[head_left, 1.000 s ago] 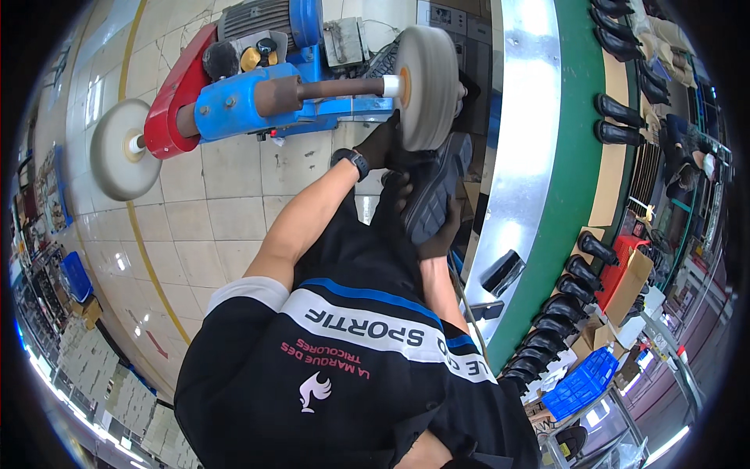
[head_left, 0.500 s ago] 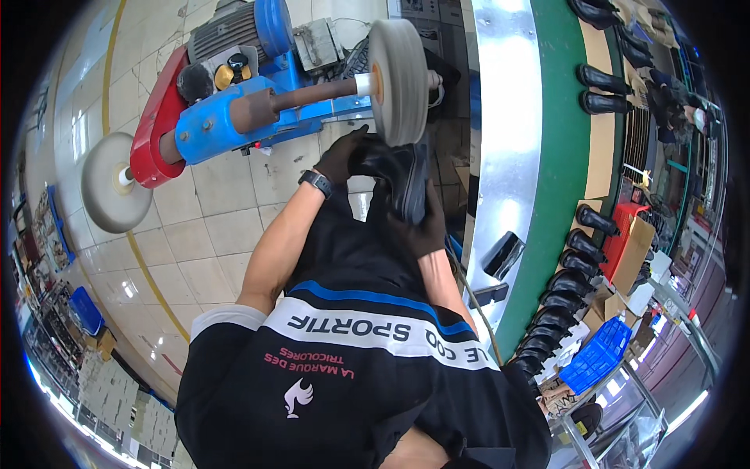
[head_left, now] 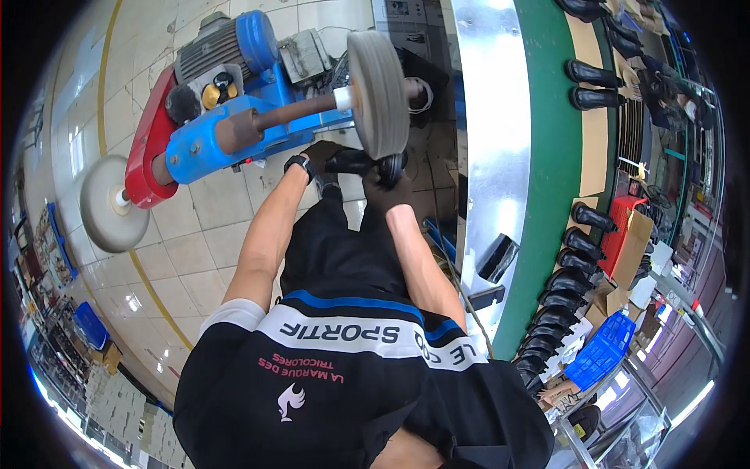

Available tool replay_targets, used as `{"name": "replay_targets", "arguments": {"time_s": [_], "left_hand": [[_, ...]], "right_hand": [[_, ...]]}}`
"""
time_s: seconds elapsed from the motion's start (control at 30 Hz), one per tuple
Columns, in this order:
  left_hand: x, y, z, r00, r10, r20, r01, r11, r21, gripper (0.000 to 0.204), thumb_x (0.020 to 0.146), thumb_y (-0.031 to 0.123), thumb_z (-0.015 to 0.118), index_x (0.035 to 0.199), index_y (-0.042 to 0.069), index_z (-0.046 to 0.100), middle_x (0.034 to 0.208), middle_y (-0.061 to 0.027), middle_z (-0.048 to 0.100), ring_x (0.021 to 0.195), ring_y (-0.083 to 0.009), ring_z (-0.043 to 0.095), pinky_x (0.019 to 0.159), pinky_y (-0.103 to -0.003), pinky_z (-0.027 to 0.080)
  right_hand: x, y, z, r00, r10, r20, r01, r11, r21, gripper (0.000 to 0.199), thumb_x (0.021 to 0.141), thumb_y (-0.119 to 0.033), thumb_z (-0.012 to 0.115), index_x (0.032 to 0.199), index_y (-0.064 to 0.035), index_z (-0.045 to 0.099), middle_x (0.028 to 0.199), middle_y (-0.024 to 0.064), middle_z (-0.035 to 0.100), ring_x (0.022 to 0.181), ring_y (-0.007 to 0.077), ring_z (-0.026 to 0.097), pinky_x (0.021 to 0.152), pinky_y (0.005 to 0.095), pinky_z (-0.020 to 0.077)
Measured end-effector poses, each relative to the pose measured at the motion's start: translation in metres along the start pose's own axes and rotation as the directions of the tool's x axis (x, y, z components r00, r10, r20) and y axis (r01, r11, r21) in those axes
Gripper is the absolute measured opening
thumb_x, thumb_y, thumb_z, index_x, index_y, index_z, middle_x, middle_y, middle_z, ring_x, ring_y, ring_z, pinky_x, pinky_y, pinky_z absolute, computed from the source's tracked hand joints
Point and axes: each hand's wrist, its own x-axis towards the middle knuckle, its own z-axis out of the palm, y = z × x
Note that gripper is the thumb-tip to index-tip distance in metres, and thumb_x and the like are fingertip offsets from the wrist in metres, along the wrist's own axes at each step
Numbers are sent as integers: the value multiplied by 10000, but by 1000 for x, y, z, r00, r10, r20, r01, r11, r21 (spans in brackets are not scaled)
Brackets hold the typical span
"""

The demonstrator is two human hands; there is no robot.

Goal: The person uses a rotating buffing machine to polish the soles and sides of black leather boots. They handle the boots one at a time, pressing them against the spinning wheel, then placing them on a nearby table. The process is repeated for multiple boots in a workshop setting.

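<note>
Black boot (head_left: 351, 162) now turned crosswise, six o'clock of buffing wheel (head_left: 379, 94) — likely another face presented; left hand (head_left: 321, 152), right hand (head_left: 389, 192) fingers grasping it.

Blk/red lettering (head_left: 339, 331) on shirt (head_left: 351, 391)

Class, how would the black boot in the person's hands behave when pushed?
The black boot is probably stiff, as it looks rounded, not collapsed. Glossy highlights suggest it may be slippery. With the left hand and right hand at opposite ends, it might twist if one let go.
</note>
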Motion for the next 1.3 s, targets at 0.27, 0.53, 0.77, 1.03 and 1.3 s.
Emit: {"name": "replay_targets", "arguments": {"time_s": [0.27,0.53,0.77,1.03,1.3], "left_hand": [[42,-14,23,945,-86,317,19,978,208,413,713,103,683,1125,72,658,1134,-186,665,1069,-295,636,943,-387,467],[19,260,-62,996,11,92,47,795,-604,423,959,324,500,1258,34,572,1134,-191,659,1104,-293,618,988,-387,449],[94,389,-198,994,1,106,105,-147,-984,480,992,385,473,1373,93,473,1271,-154,569,1136,-292,568,1012,-489,435],[95,376,-209,916,-386,107,209,233,-950,457,984,387,500,1359,125,491,1311,-129,530,1204,-331,500,1025,-475,427],[23,325,-115,652,-569,502,547,-107,-831,463,969,380,499,1337,105,439,1360,-195,486,1218,-354,503,1031,-509,413]], "right_hand": [[46,-65,-51,764,-330,554,549,-116,-827,459,892,-374,560,1196,-38,491,1126,198,547,1027,311,571,887,385,456],[-190,-175,11,419,-676,606,432,-439,-788,548,687,-506,749,1031,-82,696,968,179,701,890,328,681,828,417,526],[-220,-426,-25,93,-961,259,833,-67,-549,379,882,-296,654,1204,-107,588,1036,78,655,897,263,662,738,440,566],[-179,-645,66,-284,-952,118,624,-277,-731,528,773,-245,775,1239,-92,579,1164,147,637,1062,290,616,905,415,512],[-95,-651,45,-178,-927,-329,815,49,-578,470,765,-157,772,1185,-51,588,1059,179,648,955,282,639,804,396,524]]}}
